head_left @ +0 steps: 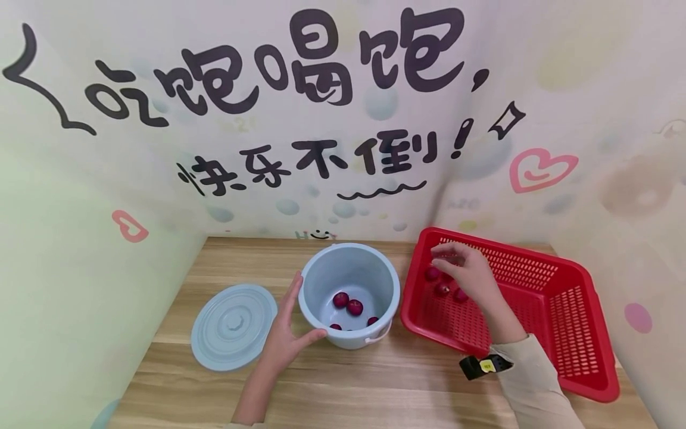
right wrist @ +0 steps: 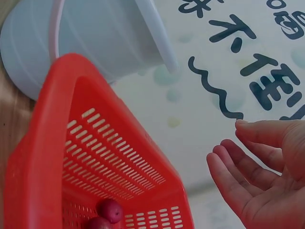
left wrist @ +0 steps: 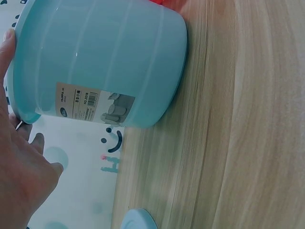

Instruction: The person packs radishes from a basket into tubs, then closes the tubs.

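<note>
Toward the left edge of the tabletop (head_left: 386, 381) lies a light-blue lid (head_left: 234, 326). The left hand (head_left: 284, 342), spread and unclenched, touches the light-blue bucket (head_left: 348, 274) near the back edge; plums (head_left: 354, 307) lie inside. Along the right edge stands a red basket (head_left: 536, 316), more plums (head_left: 442, 289) in its left end, the released right hand (head_left: 471, 275) above them.

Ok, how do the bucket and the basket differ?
The bucket is pale blue; the basket is red. The bucket is round and solid-walled, while the basket is roughly rectangular with slotted walls. The basket looks wider than the bucket. Both are open-topped and contain dark red fruits.
</note>
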Action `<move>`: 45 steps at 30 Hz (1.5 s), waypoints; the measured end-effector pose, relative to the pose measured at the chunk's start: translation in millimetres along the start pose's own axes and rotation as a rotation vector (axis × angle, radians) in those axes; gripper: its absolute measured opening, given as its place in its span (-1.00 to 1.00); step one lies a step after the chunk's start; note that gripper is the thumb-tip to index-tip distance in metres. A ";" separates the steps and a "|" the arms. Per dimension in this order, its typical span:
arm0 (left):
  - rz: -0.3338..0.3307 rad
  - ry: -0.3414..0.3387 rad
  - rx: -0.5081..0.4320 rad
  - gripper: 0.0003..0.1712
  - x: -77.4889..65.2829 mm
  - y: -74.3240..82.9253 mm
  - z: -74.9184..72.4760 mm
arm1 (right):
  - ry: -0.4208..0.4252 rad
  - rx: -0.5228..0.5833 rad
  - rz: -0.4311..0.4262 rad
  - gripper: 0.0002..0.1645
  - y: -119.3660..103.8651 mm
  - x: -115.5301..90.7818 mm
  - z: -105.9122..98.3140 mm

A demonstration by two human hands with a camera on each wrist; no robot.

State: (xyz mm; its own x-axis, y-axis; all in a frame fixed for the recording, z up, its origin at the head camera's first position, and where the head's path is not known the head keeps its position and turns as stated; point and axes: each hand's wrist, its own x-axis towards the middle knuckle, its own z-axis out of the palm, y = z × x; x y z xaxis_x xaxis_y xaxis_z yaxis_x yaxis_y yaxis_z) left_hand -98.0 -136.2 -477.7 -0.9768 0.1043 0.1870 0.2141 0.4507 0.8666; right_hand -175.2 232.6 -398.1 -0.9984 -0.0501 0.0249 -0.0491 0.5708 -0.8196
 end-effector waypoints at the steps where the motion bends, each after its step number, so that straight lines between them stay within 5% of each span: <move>1: -0.001 0.000 -0.002 0.29 -0.2 0.2 0.0 | 0.004 -0.002 0.002 -0.64 1.4 0.6 -1.2; 45: 0.061 0.005 -0.003 0.30 0.2 -1.1 -1.8 | 0.043 -0.039 0.102 -0.56 74.8 43.5 -9.7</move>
State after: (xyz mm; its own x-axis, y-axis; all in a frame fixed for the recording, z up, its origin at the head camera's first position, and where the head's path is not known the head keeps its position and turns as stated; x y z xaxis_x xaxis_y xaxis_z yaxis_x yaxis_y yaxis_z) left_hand -98.5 -138.3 -477.8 -0.9619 0.1274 0.2418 0.2733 0.4414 0.8547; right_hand -222.5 281.1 -452.8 -0.9985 0.0447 -0.0327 0.0531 0.6027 -0.7962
